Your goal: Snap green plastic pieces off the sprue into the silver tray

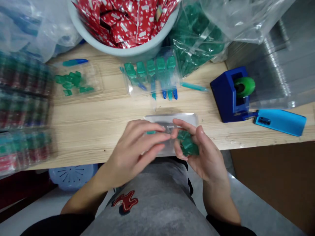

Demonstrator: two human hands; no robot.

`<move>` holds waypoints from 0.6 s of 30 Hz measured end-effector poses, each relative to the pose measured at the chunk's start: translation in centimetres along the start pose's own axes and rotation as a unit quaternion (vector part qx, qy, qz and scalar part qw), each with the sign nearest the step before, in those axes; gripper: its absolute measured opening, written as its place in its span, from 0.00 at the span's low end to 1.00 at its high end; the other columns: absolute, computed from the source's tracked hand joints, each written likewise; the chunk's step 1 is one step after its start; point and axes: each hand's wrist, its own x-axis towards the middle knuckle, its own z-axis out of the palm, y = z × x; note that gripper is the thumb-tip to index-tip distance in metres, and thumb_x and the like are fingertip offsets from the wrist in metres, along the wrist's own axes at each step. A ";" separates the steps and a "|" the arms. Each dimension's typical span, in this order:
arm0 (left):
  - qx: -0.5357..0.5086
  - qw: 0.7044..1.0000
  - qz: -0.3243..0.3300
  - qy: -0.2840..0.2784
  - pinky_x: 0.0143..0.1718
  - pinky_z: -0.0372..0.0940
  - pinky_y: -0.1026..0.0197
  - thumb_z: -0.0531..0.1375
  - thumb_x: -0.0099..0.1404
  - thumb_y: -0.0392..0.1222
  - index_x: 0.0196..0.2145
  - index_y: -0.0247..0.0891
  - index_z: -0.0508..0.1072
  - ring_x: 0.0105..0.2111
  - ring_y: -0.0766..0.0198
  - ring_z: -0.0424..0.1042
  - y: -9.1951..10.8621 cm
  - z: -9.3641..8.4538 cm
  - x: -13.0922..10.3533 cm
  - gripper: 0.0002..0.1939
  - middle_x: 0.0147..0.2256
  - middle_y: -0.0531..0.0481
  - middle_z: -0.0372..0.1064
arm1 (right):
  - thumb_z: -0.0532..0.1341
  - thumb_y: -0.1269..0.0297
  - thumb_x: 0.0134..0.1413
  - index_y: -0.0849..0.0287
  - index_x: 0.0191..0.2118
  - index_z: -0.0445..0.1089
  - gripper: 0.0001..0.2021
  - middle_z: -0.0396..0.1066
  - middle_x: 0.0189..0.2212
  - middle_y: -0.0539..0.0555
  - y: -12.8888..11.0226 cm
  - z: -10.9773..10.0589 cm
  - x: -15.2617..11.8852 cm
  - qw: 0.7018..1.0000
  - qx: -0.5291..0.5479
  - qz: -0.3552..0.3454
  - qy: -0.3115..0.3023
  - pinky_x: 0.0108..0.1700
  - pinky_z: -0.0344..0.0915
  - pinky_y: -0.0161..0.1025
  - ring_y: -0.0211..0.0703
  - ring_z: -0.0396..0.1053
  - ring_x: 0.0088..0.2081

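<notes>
Wooden table [81,121], gray tub [137,53], blue tape dispenser [224,96], blue phone [283,122], whitish tray [169,117]

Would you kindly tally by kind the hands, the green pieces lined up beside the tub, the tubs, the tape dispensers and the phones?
Hands (left hand, right hand): 2
Lined-up green pieces: 5
Tub: 1
Tape dispenser: 1
Phone: 1
Total: 10
</notes>
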 end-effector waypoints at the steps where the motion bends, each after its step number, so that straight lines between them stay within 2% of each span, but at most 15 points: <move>1: -0.005 1.000 0.009 -0.007 0.50 0.63 0.58 0.58 0.68 0.32 0.49 0.37 0.70 0.47 0.61 0.69 0.5 0.2 0.3 0.11 0.45 0.46 0.71 | 0.60 0.43 0.56 0.54 0.50 0.72 0.23 0.70 0.33 0.51 0.2 0.2 -0.1 1.000 -0.007 -0.006 -0.005 0.20 0.58 0.31 0.32 0.63 0.22; 3: -0.006 1.000 0.012 -0.018 0.50 0.63 0.58 0.58 0.69 0.33 0.50 0.35 0.69 0.47 0.60 0.68 1.0 0.7 0.9 0.12 0.45 0.44 0.71 | 0.56 0.43 0.60 0.52 0.55 0.70 0.24 0.71 0.34 0.50 0.7 0.4 -0.4 0.999 -0.033 -0.020 -0.014 0.23 0.62 0.32 0.31 0.65 0.23; 6: -0.011 0.999 0.021 -0.043 0.49 0.64 0.56 0.56 0.71 0.35 0.50 0.36 0.68 0.47 0.59 0.68 1.0 1.1 1.4 0.11 0.45 0.44 0.71 | 0.53 0.44 0.63 0.49 0.61 0.65 0.26 0.71 0.40 0.51 1.0 0.5 -0.9 0.997 -0.070 -0.027 -0.029 0.24 0.67 0.31 0.30 0.65 0.24; 10: -0.072 0.994 0.005 -0.085 0.47 0.65 0.54 0.55 0.72 0.38 0.44 0.41 0.69 0.45 0.60 0.70 0.3 1.0 1.5 0.05 0.43 0.48 0.73 | 0.63 0.50 0.56 0.48 0.64 0.60 0.31 0.70 0.41 0.50 0.7 0.3 -1.1 0.991 -0.099 -0.012 -0.087 0.23 0.68 0.29 0.28 0.62 0.24; 13: -0.135 0.988 -0.026 -0.072 0.45 0.68 0.56 0.56 0.71 0.37 0.42 0.42 0.69 0.44 0.62 0.71 0.1 0.8 1.4 0.03 0.40 0.51 0.74 | 0.66 0.60 0.55 0.47 0.64 0.59 0.31 0.71 0.38 0.48 0.5 0.2 -0.9 0.985 -0.126 -0.033 -0.109 0.24 0.68 0.29 0.27 0.61 0.22; 15: -0.149 0.987 -0.039 -0.033 0.45 0.69 0.57 0.56 0.70 0.35 0.41 0.43 0.69 0.43 0.63 0.73 0.1 0.8 1.3 0.05 0.40 0.51 0.74 | 0.64 0.65 0.57 0.47 0.60 0.62 0.26 0.71 0.38 0.48 0.5 0.4 -0.9 0.983 -0.149 -0.075 -0.082 0.24 0.67 0.29 0.27 0.62 0.22; 18: -0.117 0.992 -0.043 0.009 0.45 0.71 0.57 0.57 0.69 0.32 0.41 0.42 0.69 0.44 0.63 0.75 0.5 0.7 1.1 0.07 0.42 0.50 0.75 | 0.66 0.68 0.54 0.52 0.49 0.66 0.17 0.73 0.38 0.48 0.6 1.1 -0.9 0.969 -0.195 -0.155 0.004 0.28 0.69 0.30 0.29 0.67 0.27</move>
